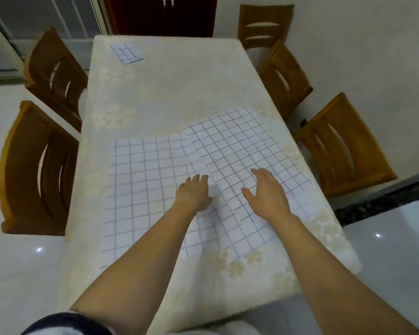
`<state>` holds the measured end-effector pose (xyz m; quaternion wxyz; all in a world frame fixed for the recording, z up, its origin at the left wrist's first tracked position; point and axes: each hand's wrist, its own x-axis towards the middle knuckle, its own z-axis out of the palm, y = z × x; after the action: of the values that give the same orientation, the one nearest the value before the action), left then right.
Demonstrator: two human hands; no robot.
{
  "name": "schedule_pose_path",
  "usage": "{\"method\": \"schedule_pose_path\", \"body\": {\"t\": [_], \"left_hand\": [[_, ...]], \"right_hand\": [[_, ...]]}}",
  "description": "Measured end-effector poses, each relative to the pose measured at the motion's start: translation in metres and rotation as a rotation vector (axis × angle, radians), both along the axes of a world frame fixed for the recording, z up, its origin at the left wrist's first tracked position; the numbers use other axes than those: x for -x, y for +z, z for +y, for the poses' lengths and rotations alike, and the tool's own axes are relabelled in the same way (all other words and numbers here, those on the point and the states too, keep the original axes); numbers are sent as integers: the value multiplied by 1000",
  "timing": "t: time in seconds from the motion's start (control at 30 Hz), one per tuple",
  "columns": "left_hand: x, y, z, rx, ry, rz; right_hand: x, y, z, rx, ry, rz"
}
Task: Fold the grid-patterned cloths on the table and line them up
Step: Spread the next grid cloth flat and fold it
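The right grid cloth (240, 146) overlapped the left grid cloth (143, 184) and hid that cloth's right edge. The left forearm (143, 257) covered part of its near edge. The underside of the left hand (194, 192) was out of sight, so its contact with the raised crease beside it could not be judged. The folded grid cloth (127, 53) at the counter's (179, 93) far left corner was too small to count its layers. The counter's near edge was partly behind the left forearm and the right forearm (324, 262). The top edge cut off the dark cabinet (162, 15).
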<state>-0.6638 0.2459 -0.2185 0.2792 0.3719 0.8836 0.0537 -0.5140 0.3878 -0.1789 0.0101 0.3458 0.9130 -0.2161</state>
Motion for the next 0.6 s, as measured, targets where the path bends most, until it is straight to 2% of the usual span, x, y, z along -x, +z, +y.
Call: {"method": "schedule_pose_path", "body": {"t": [0.23,0.43,0.53,0.6], "left_hand": [[42,-36,48,27,174,-4],[83,-59,88,25,233,34],[102,-70,100,9,287,20],[108,-77,108,15,302,19]], "right_hand": [[43,-55,47,57,82,-233],[77,-99,83,45,156,-310],[71,-121,96,47,174,-394],[62,-131,99,32,193,-375]]}}
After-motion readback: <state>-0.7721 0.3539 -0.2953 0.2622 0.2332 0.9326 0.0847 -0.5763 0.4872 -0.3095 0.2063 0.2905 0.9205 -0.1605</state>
